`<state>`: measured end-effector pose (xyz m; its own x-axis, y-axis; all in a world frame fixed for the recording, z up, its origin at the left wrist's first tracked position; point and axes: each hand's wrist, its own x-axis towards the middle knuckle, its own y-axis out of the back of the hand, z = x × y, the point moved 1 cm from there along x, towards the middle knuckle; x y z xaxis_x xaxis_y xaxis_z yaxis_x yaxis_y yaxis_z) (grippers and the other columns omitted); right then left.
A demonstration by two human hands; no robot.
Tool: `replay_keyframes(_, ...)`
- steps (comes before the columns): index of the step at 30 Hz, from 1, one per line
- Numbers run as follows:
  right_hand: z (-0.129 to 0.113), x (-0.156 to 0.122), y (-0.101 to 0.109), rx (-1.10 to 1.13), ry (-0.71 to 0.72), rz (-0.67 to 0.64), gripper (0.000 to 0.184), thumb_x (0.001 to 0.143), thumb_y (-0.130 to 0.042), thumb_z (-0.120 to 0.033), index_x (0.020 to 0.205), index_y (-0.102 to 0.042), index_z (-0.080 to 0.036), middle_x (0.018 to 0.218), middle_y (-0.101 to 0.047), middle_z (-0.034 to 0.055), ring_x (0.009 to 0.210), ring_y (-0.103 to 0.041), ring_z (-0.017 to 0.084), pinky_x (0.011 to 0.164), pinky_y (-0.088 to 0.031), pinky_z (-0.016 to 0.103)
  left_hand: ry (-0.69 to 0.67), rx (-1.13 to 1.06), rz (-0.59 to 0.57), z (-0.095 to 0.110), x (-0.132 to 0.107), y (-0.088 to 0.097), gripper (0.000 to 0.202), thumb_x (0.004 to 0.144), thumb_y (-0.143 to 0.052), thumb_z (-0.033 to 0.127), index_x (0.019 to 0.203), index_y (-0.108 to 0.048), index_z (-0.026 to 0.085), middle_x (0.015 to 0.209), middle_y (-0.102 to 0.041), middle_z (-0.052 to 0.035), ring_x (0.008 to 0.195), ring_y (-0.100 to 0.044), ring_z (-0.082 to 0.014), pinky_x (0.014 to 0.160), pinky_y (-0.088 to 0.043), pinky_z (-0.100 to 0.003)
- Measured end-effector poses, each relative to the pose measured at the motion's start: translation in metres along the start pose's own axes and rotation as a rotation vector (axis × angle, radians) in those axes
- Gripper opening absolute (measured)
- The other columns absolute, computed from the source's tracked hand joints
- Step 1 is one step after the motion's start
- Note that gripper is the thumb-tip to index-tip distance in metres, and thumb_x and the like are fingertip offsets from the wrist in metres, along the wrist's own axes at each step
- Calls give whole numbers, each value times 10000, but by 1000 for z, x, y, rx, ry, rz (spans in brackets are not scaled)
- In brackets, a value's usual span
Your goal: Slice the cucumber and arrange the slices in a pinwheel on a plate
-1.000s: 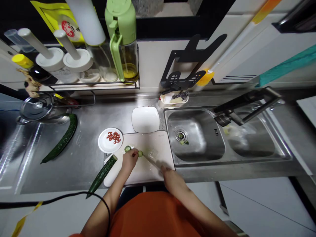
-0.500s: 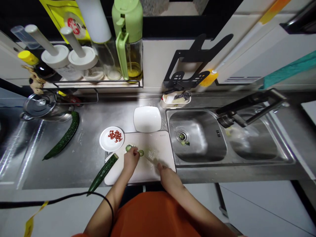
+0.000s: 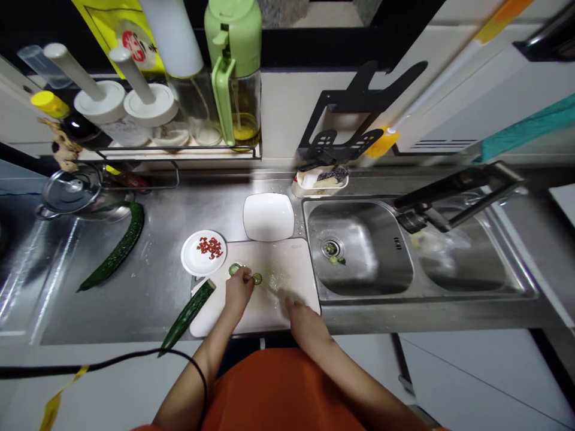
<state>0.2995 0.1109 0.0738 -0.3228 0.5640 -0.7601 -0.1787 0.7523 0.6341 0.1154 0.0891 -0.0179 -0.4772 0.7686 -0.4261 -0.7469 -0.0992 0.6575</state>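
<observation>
A cream cutting board (image 3: pixel 283 254) lies on the steel counter beneath both hands. My left hand (image 3: pixel 239 292) is closed in a pinch over a small piece of cucumber (image 3: pixel 257 278) on the board. Beside those fingers, to the left, is a cut cucumber slice (image 3: pixel 234 269). My right hand (image 3: pixel 309 325) grips the handle of a knife (image 3: pixel 271 290), whose thin, faint blade points toward the left fingertips. A long cut cucumber (image 3: pixel 187 314) rests across the board's left edge, its pale cut end facing up.
A white plate (image 3: pixel 186 258) with chopped red pieces and a white square dish (image 3: pixel 268 216) sit behind the board. A whole cucumber (image 3: pixel 115 251) lies at left near a lidded pot (image 3: pixel 72 188). The sink (image 3: pixel 363 257) is at right; a black cable (image 3: pixel 121 357) crosses the front.
My right hand and the knife have shifted very slightly left. My left hand and the cucumber pieces look the same.
</observation>
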Motion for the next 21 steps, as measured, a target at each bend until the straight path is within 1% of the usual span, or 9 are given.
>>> replay_keyframes(6,-7,2,2,-1,-41,-12,502,890,-226,-16,1272,-513,-169,1066,-666,150,917,-672,242,730,-524,328,-2,10,0,0,0,-1,231,754,-554,142,955,-654,193,798,-698,-24,768,-650,-149,727,-437,-236)
replay_keyframes(8,-8,3,3,15,-35,-18,514,900,-225,-27,1320,-478,-180,1094,-660,147,942,-665,237,742,-524,323,-4,14,1,0,0,-1,230,754,-550,139,950,-656,195,801,-699,-25,772,-651,-150,728,-437,-236)
replay_keyframes(11,-8,2,4,40,-29,-28,552,901,-237,-27,1407,-381,-196,1124,-652,142,979,-653,222,773,-517,311,-6,14,-1,1,0,0,222,756,-548,139,940,-657,198,794,-699,-24,764,-649,-148,723,-435,-233)
replay_keyframes(12,-7,1,4,47,-28,-35,553,898,-244,-25,1408,-379,-193,1126,-651,142,987,-650,220,782,-515,310,-6,16,-4,1,0,0,216,758,-548,141,935,-658,197,789,-698,-24,761,-648,-149,720,-435,-233)
replay_keyframes(15,-1,-1,1,51,-40,-71,521,879,-259,-12,1331,-465,-169,1112,-653,146,983,-650,234,787,-512,325,-23,20,-13,2,0,0,203,758,-552,141,920,-660,198,785,-698,-24,748,-644,-144,713,-431,-231)
replay_keyframes(17,5,-2,-2,55,-43,-93,522,858,-262,5,1297,-491,-160,1101,-654,146,974,-651,243,776,-512,335,-44,11,-25,1,-1,0,195,761,-554,145,913,-662,202,786,-699,-20,740,-640,-138,711,-429,-227)
replay_keyframes(19,13,-3,-8,77,-30,-107,569,832,-268,27,1335,-453,-163,1104,-652,143,985,-647,244,775,-508,337,-66,9,-41,1,-3,0,180,770,-553,157,901,-665,208,781,-698,-15,735,-636,-134,708,-426,-223)
replay_keyframes(21,20,-3,-13,98,-22,-114,638,808,-275,46,1397,-379,-174,1132,-642,145,1019,-633,241,795,-497,333,-97,21,-55,2,-5,1,166,779,-546,168,884,-666,214,767,-693,-9,722,-629,-130,697,-420,-220)
